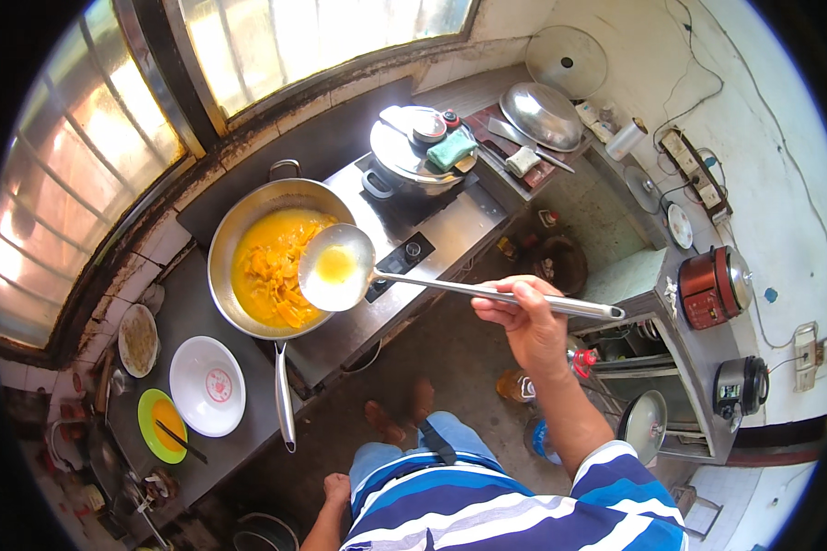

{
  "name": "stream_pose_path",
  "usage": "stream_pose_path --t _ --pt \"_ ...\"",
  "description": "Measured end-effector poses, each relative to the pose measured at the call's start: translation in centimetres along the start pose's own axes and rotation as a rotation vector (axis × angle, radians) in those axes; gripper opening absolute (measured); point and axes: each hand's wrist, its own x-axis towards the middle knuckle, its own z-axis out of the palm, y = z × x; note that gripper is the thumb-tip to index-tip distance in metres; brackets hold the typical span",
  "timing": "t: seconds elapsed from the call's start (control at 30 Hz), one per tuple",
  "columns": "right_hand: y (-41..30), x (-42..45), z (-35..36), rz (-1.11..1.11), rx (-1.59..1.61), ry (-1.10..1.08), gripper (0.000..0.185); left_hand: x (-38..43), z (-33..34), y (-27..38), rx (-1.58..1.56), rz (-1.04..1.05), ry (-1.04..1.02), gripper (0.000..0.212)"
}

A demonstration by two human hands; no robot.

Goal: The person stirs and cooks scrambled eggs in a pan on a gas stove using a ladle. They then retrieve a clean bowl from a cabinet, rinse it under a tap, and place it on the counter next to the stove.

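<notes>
My right hand [527, 310] grips the handle of a steel ladle [338, 267], which has a little yellow liquid in its bowl. The ladle's bowl is over the right side of a steel wok [222, 275] on the cooktop. Orange-yellow slices [272, 268] lie in yellow liquid in the wok, whose long handle points towards me. My left hand [338, 486] hangs low beside my body, away from the counter; its fingers look curled, and whether it holds anything is not clear.
Left of the wok are a white bowl [207, 386] and a green bowl [162, 427] with chopsticks. A pressure cooker [417, 148] stands beyond, near a cleaver [531, 143] and a metal lid [541, 116]. Rice cookers [713, 286] are on the right cabinet; bottles [517, 386] stand on the floor.
</notes>
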Motion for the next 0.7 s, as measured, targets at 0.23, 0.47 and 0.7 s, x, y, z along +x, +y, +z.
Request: stream_pose_path --t 0.23,0.47,0.7 --pt "-7.3 -3.5 -3.2 -0.089 -0.078 -0.053 0.026 -2.4 1.2 1.0 0.134 0.211 0.143 0.017" --pt "-14.3 -6.0 -8.2 -0.187 -0.138 -0.190 0.027 -4.9 8.0 -0.9 0.209 0.195 0.237 0.023" --pt "-19.0 -8.8 -14.9 -0.210 -0.048 -0.338 0.031 -6.9 13.2 -2.0 0.229 0.180 0.224 0.027"
